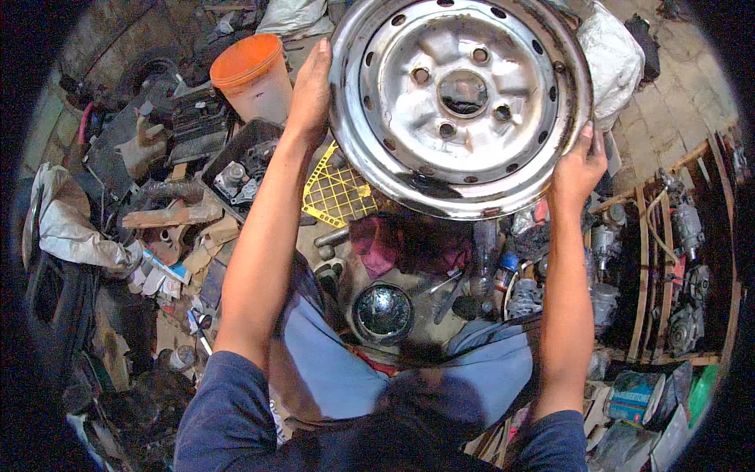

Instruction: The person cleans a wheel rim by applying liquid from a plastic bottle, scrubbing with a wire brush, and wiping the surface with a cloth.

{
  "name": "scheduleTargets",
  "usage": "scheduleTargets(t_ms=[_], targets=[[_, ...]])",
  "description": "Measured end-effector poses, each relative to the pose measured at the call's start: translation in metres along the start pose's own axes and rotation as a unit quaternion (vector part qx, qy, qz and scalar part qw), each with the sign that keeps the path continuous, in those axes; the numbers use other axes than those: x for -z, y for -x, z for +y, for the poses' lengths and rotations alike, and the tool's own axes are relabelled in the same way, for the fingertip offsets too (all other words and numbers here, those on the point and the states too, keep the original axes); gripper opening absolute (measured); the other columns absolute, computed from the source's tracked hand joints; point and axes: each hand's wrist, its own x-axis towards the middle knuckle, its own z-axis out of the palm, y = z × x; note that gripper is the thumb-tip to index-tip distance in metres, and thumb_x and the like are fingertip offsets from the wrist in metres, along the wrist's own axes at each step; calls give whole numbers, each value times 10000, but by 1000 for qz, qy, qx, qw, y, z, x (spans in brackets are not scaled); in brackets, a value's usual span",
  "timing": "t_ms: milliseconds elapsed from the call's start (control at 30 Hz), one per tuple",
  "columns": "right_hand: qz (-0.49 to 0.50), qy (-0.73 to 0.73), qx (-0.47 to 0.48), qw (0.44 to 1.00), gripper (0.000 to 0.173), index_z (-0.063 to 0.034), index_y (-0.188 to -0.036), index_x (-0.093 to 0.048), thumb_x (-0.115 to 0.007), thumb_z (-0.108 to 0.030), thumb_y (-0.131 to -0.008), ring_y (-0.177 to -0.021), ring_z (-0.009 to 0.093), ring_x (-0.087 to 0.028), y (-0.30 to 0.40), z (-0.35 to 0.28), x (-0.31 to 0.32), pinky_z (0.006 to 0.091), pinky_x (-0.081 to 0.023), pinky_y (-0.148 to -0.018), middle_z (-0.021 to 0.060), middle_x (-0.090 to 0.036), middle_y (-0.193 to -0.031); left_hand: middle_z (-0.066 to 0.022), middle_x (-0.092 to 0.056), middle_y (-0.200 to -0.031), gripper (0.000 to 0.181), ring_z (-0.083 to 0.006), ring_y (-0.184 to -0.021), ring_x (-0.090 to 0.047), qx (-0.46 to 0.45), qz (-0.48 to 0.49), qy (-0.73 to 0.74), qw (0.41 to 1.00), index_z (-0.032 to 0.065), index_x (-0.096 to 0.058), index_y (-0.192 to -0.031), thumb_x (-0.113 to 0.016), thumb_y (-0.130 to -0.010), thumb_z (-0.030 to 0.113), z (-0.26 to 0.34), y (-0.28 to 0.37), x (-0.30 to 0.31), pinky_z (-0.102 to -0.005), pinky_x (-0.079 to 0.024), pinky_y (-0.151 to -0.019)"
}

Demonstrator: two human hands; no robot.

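A steel car wheel rim (407, 112), bare of a tyre, is held up in front of me. It has a round centre bore, several bolt holes and a ring of small vent holes; dark stains mark its outer lip. My left hand (311, 88) grips the rim's left edge, and my right hand (581, 162) grips its lower right edge. Between my knees, a round bowl of dark, shiny liquid (383, 312) stands on the floor. Dark red cloth (377, 248) lies beyond it, partly in the rim's shadow.
An orange-rimmed bucket (253, 82) and a yellow plastic grid (339, 189) are beyond my left arm. Car parts and scrap crowd the left, including a black tray (236, 171). On the right, a wooden rack (640, 277) holds metal parts. White sacks (613, 65) stand behind the rim.
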Motion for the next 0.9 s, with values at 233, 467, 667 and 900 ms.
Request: scheduleTargets(t_ms=[233,467,667,900], targets=[[-1,10,15,1000,368,111,-1182,-633,-484,-204,-1065,-959,224,-624,9,-5,0,349,-473,-901,172,-704,-1089,-168,-556,-1400,658,-205,-1260,-528,-7,-22,29,999,-34,-438,-1462,-444,-1061,488,-14,-10,17,-321,-398,-1076],[-29,20,2,999,444,92,-1301,-583,-479,-272,-1069,-1091,263,-606,11,-6,10,361,-439,-994,195,-660,-1233,-152,-590,-1367,667,-211,-1226,-551,-35,-51,7,998,-31,-458,-1455,-460,-1052,500,-32,-14,22,-319,-408,-1065],[-84,59,20,995,516,77,-1388,-520,-474,-324,-1067,-1246,288,-549,20,-1,27,364,-376,-1087,214,-588,-1367,-132,-655,-1247,612,-185,-1116,-586,-23,19,-32,999,-45,-551,-1368,-494,-1049,474,-2,8,11,-313,-445,-999],[-118,20,-74,990,574,36,-1423,-490,-445,-416,-1072,-1174,231,-593,50,24,44,341,-474,-950,159,-619,-1315,-118,-688,-1149,563,-164,-1021,-605,-59,37,-25,997,-56,-601,-1307,-545,-1038,437,-4,9,14,-296,-476,-925]])
